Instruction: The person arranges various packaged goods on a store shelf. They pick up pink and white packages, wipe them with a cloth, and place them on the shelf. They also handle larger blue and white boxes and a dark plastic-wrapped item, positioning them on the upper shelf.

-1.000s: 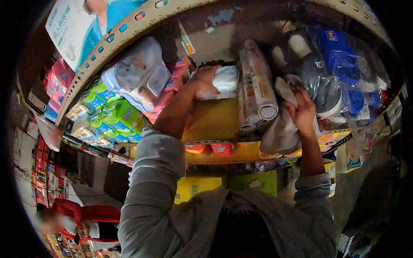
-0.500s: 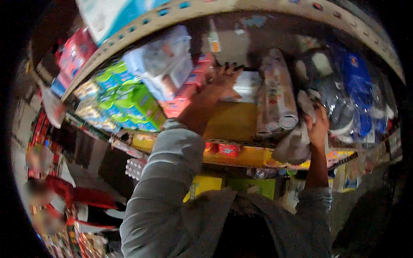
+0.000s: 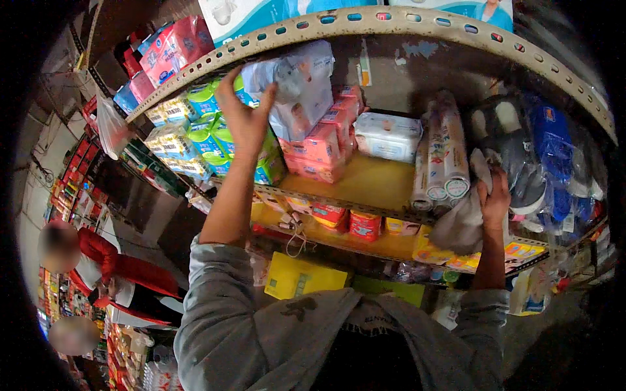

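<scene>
My left hand (image 3: 244,117) is at the left side of a pale blue-and-white soft pack (image 3: 301,98), thumb and fingers spread apart; its thumb overlaps the pack, and I cannot tell how firmly it touches. That pack leans on top of pink packs (image 3: 317,150). Green-and-blue packs (image 3: 212,133) stand behind and beside my left wrist. On the right, my right hand (image 3: 495,195) is closed around a grey cloth (image 3: 462,225), which hangs over the shelf's front edge. A white wipes pack (image 3: 388,137) lies between the pink packs and some clear-wrapped rolls (image 3: 443,156).
Wrapped dark slippers (image 3: 521,153) and a blue pair (image 3: 553,163) fill the shelf's right end. A perforated metal edge (image 3: 365,21) runs above, bearing boxes. Red packs (image 3: 364,225) and a yellow box (image 3: 303,275) sit lower. A person in red (image 3: 124,274) is at the left.
My left hand has moved left from beside the wipes pack to the pale blue pack, its fingers spread. My right hand keeps its hold on the cloth. The whole view has shifted.
</scene>
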`<state>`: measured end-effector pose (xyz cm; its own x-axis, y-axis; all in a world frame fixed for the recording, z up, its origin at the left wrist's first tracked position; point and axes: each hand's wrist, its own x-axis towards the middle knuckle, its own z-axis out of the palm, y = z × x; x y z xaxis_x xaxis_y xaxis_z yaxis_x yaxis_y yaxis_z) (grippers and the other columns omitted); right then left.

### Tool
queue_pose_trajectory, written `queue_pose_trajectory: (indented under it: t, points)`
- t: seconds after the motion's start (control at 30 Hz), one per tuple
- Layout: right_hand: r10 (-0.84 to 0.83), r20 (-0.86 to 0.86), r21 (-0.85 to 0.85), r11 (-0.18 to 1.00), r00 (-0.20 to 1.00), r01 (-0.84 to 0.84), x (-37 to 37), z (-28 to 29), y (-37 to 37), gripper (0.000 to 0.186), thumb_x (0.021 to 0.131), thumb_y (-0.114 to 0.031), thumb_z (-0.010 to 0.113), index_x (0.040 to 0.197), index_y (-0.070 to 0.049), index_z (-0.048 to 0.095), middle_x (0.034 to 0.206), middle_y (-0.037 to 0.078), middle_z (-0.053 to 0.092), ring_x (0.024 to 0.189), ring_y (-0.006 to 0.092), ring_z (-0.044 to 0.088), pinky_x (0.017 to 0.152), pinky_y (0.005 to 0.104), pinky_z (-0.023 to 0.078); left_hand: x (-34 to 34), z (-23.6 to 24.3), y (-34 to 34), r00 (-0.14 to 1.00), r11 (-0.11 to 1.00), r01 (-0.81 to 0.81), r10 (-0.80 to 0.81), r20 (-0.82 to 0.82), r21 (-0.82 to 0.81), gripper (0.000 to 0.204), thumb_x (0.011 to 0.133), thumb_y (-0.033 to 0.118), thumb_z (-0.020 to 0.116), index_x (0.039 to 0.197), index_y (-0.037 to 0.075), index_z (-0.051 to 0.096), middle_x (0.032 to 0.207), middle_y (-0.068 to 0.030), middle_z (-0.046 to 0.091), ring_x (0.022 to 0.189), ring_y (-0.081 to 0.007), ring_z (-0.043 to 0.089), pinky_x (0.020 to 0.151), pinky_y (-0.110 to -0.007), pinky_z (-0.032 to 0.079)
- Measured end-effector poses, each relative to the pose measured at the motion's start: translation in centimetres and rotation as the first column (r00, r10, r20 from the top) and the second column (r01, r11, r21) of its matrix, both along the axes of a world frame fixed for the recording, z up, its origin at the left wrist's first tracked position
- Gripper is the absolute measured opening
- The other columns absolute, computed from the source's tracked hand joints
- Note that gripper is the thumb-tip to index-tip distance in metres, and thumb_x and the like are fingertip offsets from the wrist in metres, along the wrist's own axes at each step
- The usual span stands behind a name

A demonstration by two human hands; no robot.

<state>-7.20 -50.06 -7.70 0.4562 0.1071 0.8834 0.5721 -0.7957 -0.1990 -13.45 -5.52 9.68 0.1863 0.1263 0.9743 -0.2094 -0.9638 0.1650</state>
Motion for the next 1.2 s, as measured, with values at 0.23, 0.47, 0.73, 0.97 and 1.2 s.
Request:
queue_pose_trajectory:
  t: [0.23,0.47,0.73,0.97,1.2]
  points:
    - [-0.074,0.013,-0.047,0.996,0.997,0.075,0.3,-0.7,-0.5,0.036,0.079,-0.028,0.058,0.105,-0.004,0.054,0.105,0.017,0.054,0.089,0.0355,0.056,0.071,0.0386,0.048,3.3,1.6,2.3,0.831,0.844,0.4,-0.498,-0.246,-0.357,0.083,0.059,0.035,0.078,0.118,-0.006,0.036,0.115,-0.0217,0.048,0.105,-0.0306,0.048,0.086,-0.036,0.041]
    - [-0.06,0.048,-0.042,0.997,0.997,0.062,0.5,-0.4,-0.3,0.035,0.078,-0.027,0.059,0.103,-0.002,0.054,0.107,0.02,0.053,0.09,0.0367,0.055,0.073,0.0384,0.048,8.1,1.2,6.5,0.796,0.809,0.485,-0.566,-0.217,-0.332,0.076,0.055,0.023,0.08,0.112,-0.005,0.039,0.108,-0.0181,0.052,0.097,-0.0268,0.052,0.085,-0.033,0.041]
    - [-0.082,0.071,-0.066,0.994,0.994,0.086,0.7,-0.4,-0.2,0.037,0.077,-0.029,0.06,0.102,-0.003,0.054,0.101,0.017,0.054,0.084,0.0346,0.057,0.068,0.0383,0.049,4.0,0.4,0.2,0.885,0.825,0.43,-0.465,-0.009,-0.368,0.082,0.054,0.012,0.078,0.12,-0.005,0.032,0.114,-0.0166,0.046,0.105,-0.0257,0.045,0.092,-0.032,0.035]
    - [-0.052,0.091,-0.042,0.998,0.995,0.056,0.6,-0.1,0.1,0.035,0.078,-0.027,0.06,0.102,-0.003,0.054,0.101,0.016,0.054,0.086,0.034,0.056,0.069,0.0372,0.048,-0.2,-0.9,-3.0,0.928,0.924,0.363,-0.37,-0.041,-0.124,0.099,0.046,0.01,0.076,0.129,-0.003,0.022,0.125,-0.0189,0.034,0.116,-0.0284,0.035,0.099,-0.034,0.028]
    - [-0.119,0.089,-0.054,0.991,0.989,0.124,0.9,-0.9,-0.4,0.035,0.077,-0.027,0.061,0.101,-0.003,0.056,0.104,0.016,0.055,0.086,0.0331,0.057,0.07,0.0363,0.048,-4.1,-3.7,-6.8,0.723,0.702,0.619,-0.684,-0.093,-0.352,0.095,0.052,0.007,0.074,0.13,-0.001,0.021,0.124,-0.0162,0.036,0.114,-0.024,0.039,0.096,-0.033,0.031]
